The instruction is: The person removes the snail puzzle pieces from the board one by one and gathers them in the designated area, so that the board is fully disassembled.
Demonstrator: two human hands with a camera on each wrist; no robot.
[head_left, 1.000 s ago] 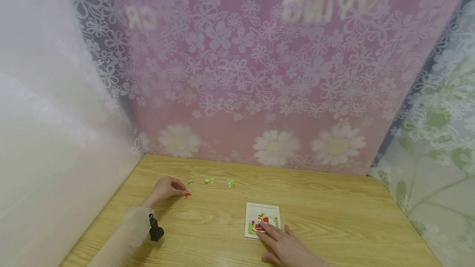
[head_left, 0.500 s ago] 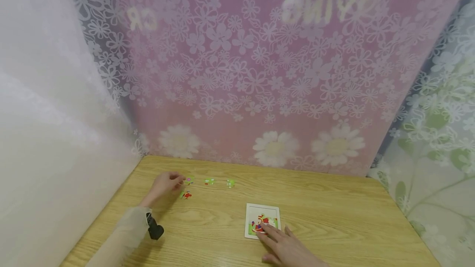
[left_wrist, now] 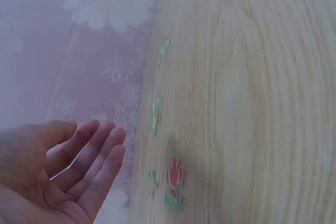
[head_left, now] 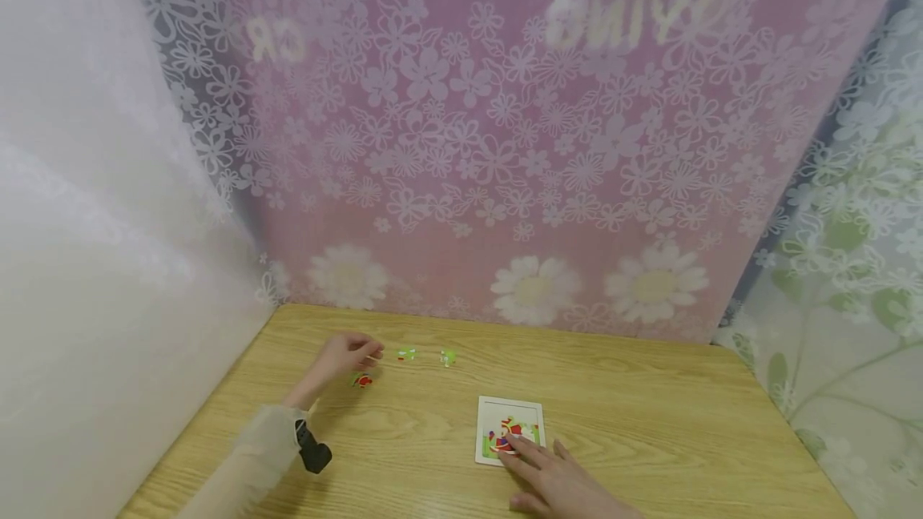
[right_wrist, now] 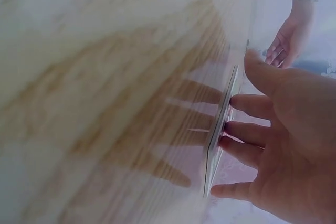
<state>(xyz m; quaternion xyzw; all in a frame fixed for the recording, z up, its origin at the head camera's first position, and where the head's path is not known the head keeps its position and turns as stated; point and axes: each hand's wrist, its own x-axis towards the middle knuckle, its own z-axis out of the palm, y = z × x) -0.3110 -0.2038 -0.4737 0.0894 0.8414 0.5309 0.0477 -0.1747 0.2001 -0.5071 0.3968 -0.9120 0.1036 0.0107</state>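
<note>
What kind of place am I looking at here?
Probably a small screened-off booth indoors, though what lies beyond is hidden. A pink flowered curtain hangs behind a wood-grain table, paler sheets close off both sides, and a partly filled puzzle board lies on the table.

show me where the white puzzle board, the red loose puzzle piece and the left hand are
White puzzle board [head_left: 496, 413]: head view, bare upper part inside its frame
Red loose puzzle piece [left_wrist: 175, 176]: left wrist view, its red area
Left hand [head_left: 346, 355]: head view, back of the hand

Wht-edged puzzle board [head_left: 494, 413] flat, pt-filled; red/grn pc [head_left: 364, 381] loose, well apart.
</note>
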